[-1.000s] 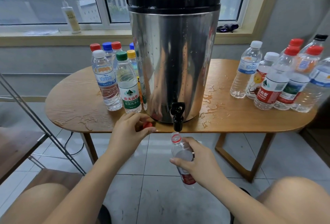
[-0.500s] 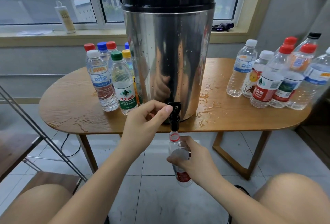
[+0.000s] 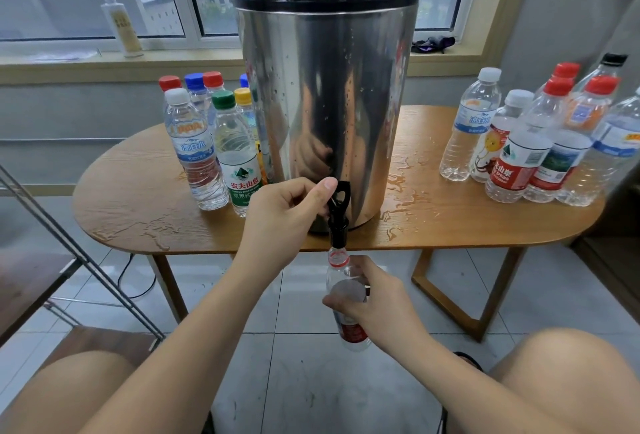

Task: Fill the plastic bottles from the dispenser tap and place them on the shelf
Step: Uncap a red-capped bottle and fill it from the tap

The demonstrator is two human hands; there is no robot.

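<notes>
The right hand (image 3: 377,309) is gripping a small clear plastic bottle (image 3: 343,277) round its middle. It is holding the bottle below the table edge, at six o'clock from the tap spout (image 3: 337,238), with the mouth just under the nozzle. That mouth is narrow, so any drifting or tilting is likely sending water onto the floor tiles and knees. The left hand (image 3: 287,215) is curling its fingers in and pressing its thumb on the tap lever (image 3: 342,191); releasing late is risking an overflow. Puddles (image 3: 405,191) are already lying on the wooden table (image 3: 138,198) at three o'clock of the steel dispenser (image 3: 325,104). The bottle is standing upright and uncapped, looking nearly empty, and is showing a red neck ring and a red label.
</notes>
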